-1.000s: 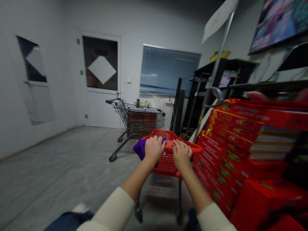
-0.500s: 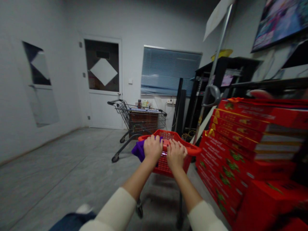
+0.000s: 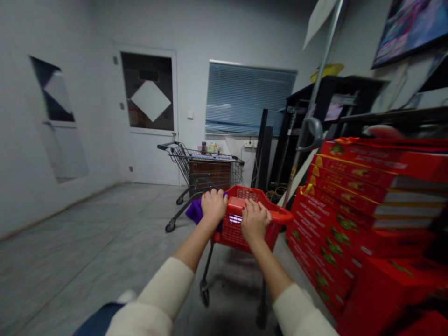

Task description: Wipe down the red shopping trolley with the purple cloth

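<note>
A red plastic shopping cart (image 3: 234,235) on dark legs with casters stands directly before me. My left hand (image 3: 214,208) is closed over the left part of its rim, with a purple cloth (image 3: 194,211) bunched under the palm and hanging out at the left. On the right part of the red handle (image 3: 237,202), my right hand (image 3: 255,220) is wrapped with its fingers over the top. The undersides of both hands are hidden from view.
Beyond the red cart stands a black wire cart (image 3: 213,170) beside a brown cabinet (image 3: 205,175). Stacked red boxes (image 3: 325,247) line the right side, close to the cart. A metal pole (image 3: 320,77) leans near dark shelving (image 3: 345,88). A white door (image 3: 156,156) is at the back.
My left hand has slid left along the cart's handle with the purple cloth, widening the gap between my hands. The right hand stays at its place on the handle.
</note>
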`<state>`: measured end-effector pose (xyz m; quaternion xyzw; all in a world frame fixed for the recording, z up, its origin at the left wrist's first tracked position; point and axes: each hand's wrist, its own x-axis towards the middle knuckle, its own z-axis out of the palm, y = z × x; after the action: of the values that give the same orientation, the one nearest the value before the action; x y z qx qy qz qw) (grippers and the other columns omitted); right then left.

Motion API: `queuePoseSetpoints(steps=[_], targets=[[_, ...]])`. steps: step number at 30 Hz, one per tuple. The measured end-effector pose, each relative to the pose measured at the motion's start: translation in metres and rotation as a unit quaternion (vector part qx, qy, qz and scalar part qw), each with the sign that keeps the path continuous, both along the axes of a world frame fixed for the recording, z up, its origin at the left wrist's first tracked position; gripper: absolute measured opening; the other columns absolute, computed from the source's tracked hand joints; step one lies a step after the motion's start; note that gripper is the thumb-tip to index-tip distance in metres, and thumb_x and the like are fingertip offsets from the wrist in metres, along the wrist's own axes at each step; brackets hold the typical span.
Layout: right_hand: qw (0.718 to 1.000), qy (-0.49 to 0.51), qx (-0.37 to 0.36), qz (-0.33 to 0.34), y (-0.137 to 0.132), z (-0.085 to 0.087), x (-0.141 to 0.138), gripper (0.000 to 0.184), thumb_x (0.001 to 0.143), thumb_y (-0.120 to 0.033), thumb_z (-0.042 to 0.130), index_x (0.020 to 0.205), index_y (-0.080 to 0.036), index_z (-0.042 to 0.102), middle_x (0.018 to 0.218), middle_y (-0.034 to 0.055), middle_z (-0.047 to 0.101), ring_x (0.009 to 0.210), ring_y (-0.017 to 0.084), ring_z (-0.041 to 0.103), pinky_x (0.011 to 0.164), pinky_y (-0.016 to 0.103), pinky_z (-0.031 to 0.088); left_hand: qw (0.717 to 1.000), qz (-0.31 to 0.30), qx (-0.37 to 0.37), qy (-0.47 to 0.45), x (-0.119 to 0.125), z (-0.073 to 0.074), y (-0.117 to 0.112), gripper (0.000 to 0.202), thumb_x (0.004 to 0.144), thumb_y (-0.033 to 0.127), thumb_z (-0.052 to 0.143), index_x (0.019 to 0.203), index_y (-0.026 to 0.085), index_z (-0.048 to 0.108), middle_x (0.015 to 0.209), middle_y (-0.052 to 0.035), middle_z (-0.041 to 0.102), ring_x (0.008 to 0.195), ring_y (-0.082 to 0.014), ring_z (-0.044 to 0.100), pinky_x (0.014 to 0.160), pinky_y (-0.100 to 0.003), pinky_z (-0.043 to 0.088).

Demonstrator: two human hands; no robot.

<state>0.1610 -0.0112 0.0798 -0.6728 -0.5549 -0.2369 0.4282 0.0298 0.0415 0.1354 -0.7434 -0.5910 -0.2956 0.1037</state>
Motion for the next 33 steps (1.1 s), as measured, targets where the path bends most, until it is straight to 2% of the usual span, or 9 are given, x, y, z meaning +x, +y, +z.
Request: queuePoseSetpoints(steps=[3,6,11,15,17,21,27,30,33], targets=[[1.0,0.002,-0.004,-0.003,0.0,0.001,-0.004,0.042,0.098,-0.03,0.034,0.128,-0.02,0.062,0.132,0.0097,0.062,0.126,0.03,0.042,0.106,0.05,0.023,1.0,-0.022,0.018,-0.012,0.026,-0.003,-0.012,0.037,0.097,0.043,0.037,0.108,0.02,0.064,0.107,-0.0124,0.064,0.101,-0.027,0.058,0.089,-0.041,0.041],[1.0,-0.01,-0.021,-0.004,-0.004,0.006,-0.002,0.042,0.097,-0.03,0.036,0.13,-0.021,0.061,0.134,0.0096,0.06,0.127,0.029,0.042,0.107,0.049,0.023,0.998,-0.064,0.013,-0.008,0.036,-0.002,-0.017,0.036,0.097,0.045,0.039,0.109,0.022,0.064,0.109,-0.0107,0.063,0.102,-0.0249,0.058,0.089,-0.038,0.041],[0.991,-0.092,-0.075,0.058,-0.024,0.016,0.035,0.04,0.096,-0.028,0.037,0.128,-0.024,0.061,0.134,0.0074,0.06,0.123,0.023,0.047,0.103,0.04,0.03,0.996,-0.09,-0.003,0.004,0.01,0.001,-0.002,0.039,0.097,0.048,0.038,0.109,0.022,0.064,0.105,-0.0091,0.064,0.096,-0.0222,0.061,0.085,-0.033,0.042],[0.996,-0.087,-0.03,-0.013,-0.035,0.01,0.081,0.038,0.096,-0.031,0.04,0.124,-0.022,0.064,0.128,0.0085,0.062,0.121,0.024,0.047,0.103,0.042,0.031,0.999,-0.048,0.007,-0.006,-0.009,0.0,0.01,0.04,0.098,0.046,0.035,0.106,0.02,0.065,0.104,-0.01,0.065,0.097,-0.0237,0.06,0.087,-0.035,0.041],[0.996,-0.085,-0.034,0.006,-0.033,0.004,0.093,0.038,0.096,-0.032,0.039,0.125,-0.023,0.063,0.125,0.0072,0.064,0.116,0.022,0.05,0.099,0.039,0.034,0.999,-0.021,0.011,-0.025,-0.008,-0.001,0.011,0.039,0.098,0.045,0.035,0.107,0.02,0.064,0.105,-0.0107,0.064,0.099,-0.0247,0.059,0.089,-0.036,0.04],[0.999,-0.038,-0.023,0.017,-0.024,-0.004,0.085,0.039,0.097,-0.03,0.035,0.122,-0.023,0.065,0.12,0.0072,0.064,0.111,0.022,0.052,0.095,0.037,0.036,0.998,-0.023,0.012,-0.061,0.013,-0.004,-0.002,0.034,0.096,0.042,0.04,0.11,0.02,0.063,0.11,-0.0116,0.062,0.105,-0.0264,0.055,0.095,-0.039,0.038],[0.999,-0.028,-0.027,0.034,-0.022,-0.001,0.064,0.04,0.098,-0.03,0.034,0.121,-0.022,0.065,0.118,0.0075,0.065,0.11,0.022,0.052,0.095,0.036,0.033,0.988,-0.145,0.05,0.006,0.048,-0.006,-0.029,0.033,0.096,0.043,0.042,0.107,0.021,0.064,0.108,-0.0103,0.063,0.107,-0.0261,0.054,0.098,-0.04,0.037],[0.998,-0.036,-0.014,0.044,-0.022,-0.003,0.066,0.039,0.098,-0.03,0.034,0.119,-0.021,0.066,0.116,0.0071,0.066,0.11,0.021,0.052,0.095,0.035,0.032,0.983,-0.174,0.04,0.037,0.04,-0.001,-0.019,0.036,0.097,0.045,0.04,0.107,0.021,0.064,0.106,-0.0087,0.064,0.101,-0.0231,0.058,0.092,-0.036,0.041],[0.997,-0.047,0.0,0.057,-0.021,-0.005,0.067,0.037,0.097,-0.03,0.035,0.117,-0.021,0.066,0.113,0.0065,0.067,0.109,0.021,0.051,0.096,0.034,0.031,0.992,-0.125,-0.007,0.034,0.015,0.008,0.007,0.035,0.097,0.045,0.041,0.107,0.021,0.064,0.107,-0.0081,0.064,0.102,-0.0219,0.059,0.09,-0.033,0.042]])
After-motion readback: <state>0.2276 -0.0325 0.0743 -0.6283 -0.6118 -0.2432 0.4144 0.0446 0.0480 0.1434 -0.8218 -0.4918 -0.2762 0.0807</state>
